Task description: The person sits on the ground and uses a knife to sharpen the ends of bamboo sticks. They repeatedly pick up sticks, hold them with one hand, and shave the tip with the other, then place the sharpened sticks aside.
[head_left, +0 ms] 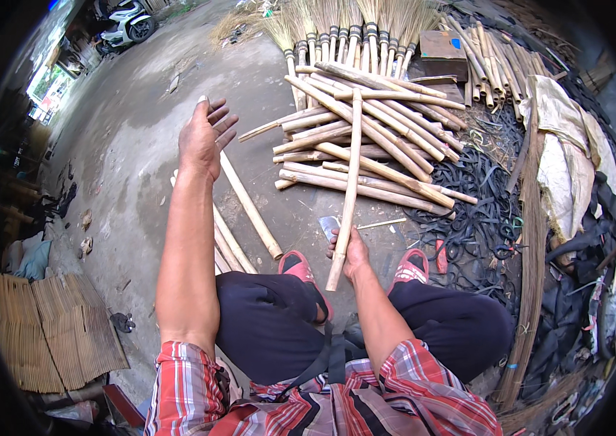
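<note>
My right hand [356,254] is wrapped around the lower part of a pale bamboo stick [352,174], which slants up and away from me over a pile of similar bamboo sticks [373,138]. Beside its fingers shows a flat grey metal blade [329,226]; whether the hand touches it I cannot tell. My left hand [202,142] is stretched forward on the left, fingers apart and holding nothing. Several more bamboo sticks [250,203] lie on the floor below it, partly hidden by my left forearm.
Brooms with bound handles [344,36] lie in a row beyond the pile. A cardboard box [444,49] and more sticks [497,65] are at far right. Black rubber strips [475,189], a pale sack [566,160] and a red block [441,256] lie right; corrugated sheets [53,327] left.
</note>
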A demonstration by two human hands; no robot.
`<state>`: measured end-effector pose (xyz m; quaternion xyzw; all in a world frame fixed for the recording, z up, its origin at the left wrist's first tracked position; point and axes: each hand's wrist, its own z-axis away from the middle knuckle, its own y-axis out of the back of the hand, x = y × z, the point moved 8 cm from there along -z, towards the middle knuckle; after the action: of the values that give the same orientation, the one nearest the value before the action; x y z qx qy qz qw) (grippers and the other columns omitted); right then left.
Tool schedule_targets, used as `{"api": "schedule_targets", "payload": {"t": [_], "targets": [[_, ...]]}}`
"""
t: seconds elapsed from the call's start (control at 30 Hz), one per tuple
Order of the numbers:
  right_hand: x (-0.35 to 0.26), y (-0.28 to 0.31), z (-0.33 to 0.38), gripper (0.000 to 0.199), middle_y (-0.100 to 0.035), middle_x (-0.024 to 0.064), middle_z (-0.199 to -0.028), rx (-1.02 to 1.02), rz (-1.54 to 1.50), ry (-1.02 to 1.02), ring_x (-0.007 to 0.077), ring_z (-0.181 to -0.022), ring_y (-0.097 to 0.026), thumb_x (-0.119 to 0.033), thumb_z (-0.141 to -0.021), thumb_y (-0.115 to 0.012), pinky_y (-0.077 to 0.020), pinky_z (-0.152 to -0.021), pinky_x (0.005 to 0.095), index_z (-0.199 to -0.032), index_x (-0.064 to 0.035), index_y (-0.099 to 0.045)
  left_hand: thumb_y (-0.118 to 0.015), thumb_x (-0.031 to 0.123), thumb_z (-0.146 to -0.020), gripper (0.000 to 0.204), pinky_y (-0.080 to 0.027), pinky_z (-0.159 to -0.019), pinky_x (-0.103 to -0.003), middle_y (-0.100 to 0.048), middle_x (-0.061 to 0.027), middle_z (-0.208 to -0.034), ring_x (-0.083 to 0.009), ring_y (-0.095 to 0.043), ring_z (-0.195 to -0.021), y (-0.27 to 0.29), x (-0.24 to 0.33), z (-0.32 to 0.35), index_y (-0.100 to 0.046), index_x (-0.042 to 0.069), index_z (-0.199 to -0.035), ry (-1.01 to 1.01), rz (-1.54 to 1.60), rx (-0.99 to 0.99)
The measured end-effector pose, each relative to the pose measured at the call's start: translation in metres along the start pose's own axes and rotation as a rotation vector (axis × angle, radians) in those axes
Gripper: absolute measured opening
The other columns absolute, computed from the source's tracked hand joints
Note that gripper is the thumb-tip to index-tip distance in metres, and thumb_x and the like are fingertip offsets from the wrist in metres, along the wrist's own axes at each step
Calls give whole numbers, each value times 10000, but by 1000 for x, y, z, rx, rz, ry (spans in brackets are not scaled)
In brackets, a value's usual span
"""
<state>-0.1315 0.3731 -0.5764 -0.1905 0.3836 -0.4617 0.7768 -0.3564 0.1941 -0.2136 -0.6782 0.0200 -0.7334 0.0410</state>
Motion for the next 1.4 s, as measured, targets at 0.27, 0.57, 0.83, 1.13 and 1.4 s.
{"api": "schedule_targets", "payload": {"t": [0.27,0.57,0.83,1.13,1.4], "targets": [[8,6,-3,505,-596,46,-816,45,75,-42,205,-719,-633,-584,-999,-497,-581,-676,444,-1137,-115,-622,-462,462,-1061,516,-503,-943,-391,-608,-146,-1250,-252,-636,-1117,2,0,-2,-603,16,-1279,-3,13,-14],[12,17,-10,502,-668,95,-909,93,53,-21,205,-737,-640,-558,-997,-513,-575,-659,410,-1190,-102,-599,-425,432,-1068,522,-473,-996,-415,-597,-161,-1287,-253,-626,-1143,3,3,0,-593,2,-1312,-4,2,-2],[-21,-17,10,272,-551,26,-717,175,303,330,85,-476,-498,-329,-922,-638,-422,-370,257,-973,-75,-554,-423,453,-1071,576,-452,-1043,-442,-564,-198,-1343,-275,-603,-1197,1,3,1,-550,-34,-1352,-16,0,-5],[-310,-96,5,362,-614,96,-762,288,784,607,187,-521,-590,-243,-982,-637,-531,-456,342,-1207,21,-534,-446,479,-1061,590,-432,-1042,-432,-576,-177,-1339,-257,-597,-1183,-9,1,0,-551,-19,-1360,-6,19,-60],[-432,10,151,506,-689,279,-1140,762,1389,729,421,-1086,-666,-390,-935,-589,-512,-944,494,-1310,-51,-591,-448,515,-1051,633,-423,-1061,-430,-568,-174,-1369,-264,-588,-1218,3,-10,-13,-535,-10,-1393,25,27,-80]]}}
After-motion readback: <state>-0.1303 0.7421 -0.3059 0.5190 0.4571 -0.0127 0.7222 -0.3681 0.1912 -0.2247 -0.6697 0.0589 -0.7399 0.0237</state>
